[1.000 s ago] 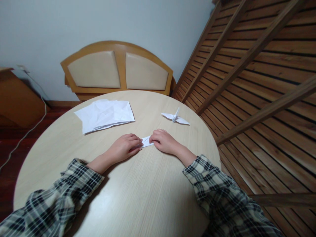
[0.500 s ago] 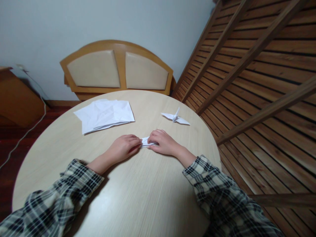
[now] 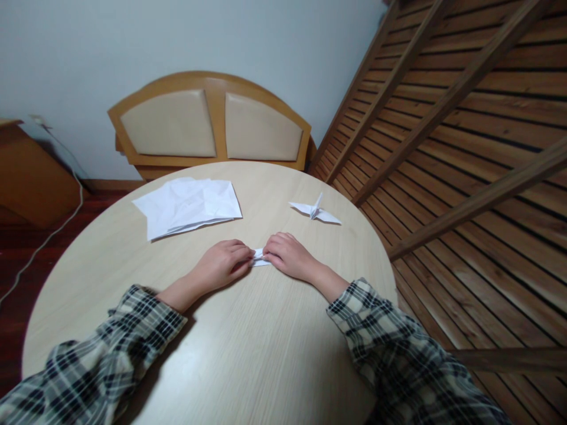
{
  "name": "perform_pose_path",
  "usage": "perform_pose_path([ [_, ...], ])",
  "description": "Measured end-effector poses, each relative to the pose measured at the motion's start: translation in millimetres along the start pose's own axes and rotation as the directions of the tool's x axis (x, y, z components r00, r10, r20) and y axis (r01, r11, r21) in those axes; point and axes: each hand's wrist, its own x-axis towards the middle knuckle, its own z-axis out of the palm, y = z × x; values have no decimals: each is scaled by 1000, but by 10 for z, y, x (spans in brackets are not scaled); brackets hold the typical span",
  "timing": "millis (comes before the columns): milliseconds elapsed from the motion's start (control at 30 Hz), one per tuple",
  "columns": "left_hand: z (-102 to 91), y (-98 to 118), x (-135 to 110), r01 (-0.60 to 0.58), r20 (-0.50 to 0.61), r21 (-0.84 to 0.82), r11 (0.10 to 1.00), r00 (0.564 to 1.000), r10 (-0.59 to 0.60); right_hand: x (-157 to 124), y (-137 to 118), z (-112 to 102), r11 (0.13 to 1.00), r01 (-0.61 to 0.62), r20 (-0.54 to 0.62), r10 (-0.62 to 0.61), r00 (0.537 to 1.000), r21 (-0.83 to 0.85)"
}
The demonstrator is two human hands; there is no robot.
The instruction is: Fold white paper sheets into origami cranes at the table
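Observation:
A small folded piece of white paper (image 3: 260, 261) lies on the round table between my two hands, partly hidden by the fingers. My left hand (image 3: 228, 261) grips its left end, fingers together and pressed down. On the other end, the thumb and fingers of my right hand (image 3: 287, 255) close in a pinch on a flap of the same paper. Beyond the right hand stands a white paper crane (image 3: 314, 212) with its wings spread, touched by neither hand.
A pile of creased white paper sheets (image 3: 190, 206) lies at the table's (image 3: 248, 354) back left. Behind the table is a wooden headboard (image 3: 217, 112) with two cream panels. A slatted wooden partition (image 3: 465, 177) slants along the right. A white cable (image 3: 66, 218) runs down at the left.
My right thumb and fingers have drawn together on the paper, and its near flap now looks lifted or bent. The left hand has hardly moved.

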Motion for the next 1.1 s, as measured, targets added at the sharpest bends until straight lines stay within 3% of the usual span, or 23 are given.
perform_pose_path([
  [267,-7,23,10,54,-25,-47,997,998,-55,15,-49,29,999,-19,30,18,999,36],
  [533,35,52,31,198,-47,-84,977,978,-202,30,-85,95,975,-133,-59,145,988,179],
  [1100,109,43,64,252,-69,-51,966,964,-255,72,-107,190,961,-264,-39,267,963,82],
])
